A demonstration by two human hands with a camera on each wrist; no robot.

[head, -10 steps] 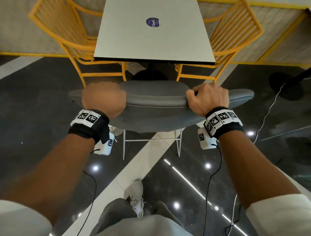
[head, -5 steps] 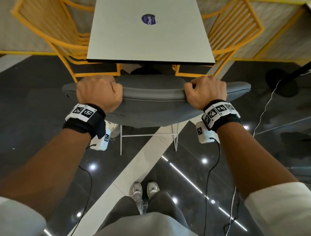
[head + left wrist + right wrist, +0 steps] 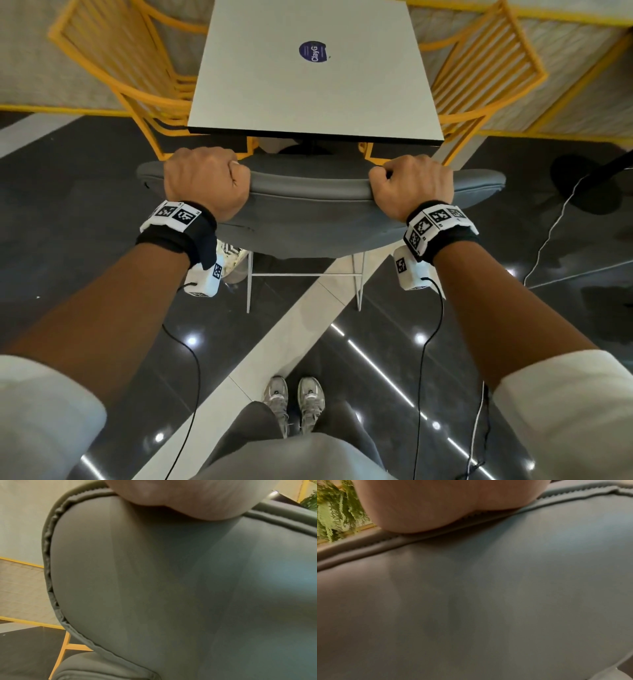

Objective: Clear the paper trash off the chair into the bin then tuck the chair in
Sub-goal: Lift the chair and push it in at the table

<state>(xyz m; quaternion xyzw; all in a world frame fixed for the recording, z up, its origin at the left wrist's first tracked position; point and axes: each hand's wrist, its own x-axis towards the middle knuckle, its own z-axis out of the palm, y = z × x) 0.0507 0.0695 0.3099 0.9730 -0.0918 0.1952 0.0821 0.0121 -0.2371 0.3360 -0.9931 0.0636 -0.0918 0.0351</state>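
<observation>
Dark glossy floor [image 3: 85, 212], grey table [image 3: 315, 89], both hands gripping grey chair [image 3: 308, 192]

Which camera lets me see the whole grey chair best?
The head view: it shows the grey chair with its wide backrest, white legs and both hands gripping its top edge, in front of the table. The left wrist and right wrist views show only close, blurry grey upholstery and piping.

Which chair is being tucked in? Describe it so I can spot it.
Find the white square table with the purple sticker. The grey chair stands at its near edge, both hands gripping its backrest. Unlike the yellow slatted chairs flanking the table, it is grey and padded.
</observation>
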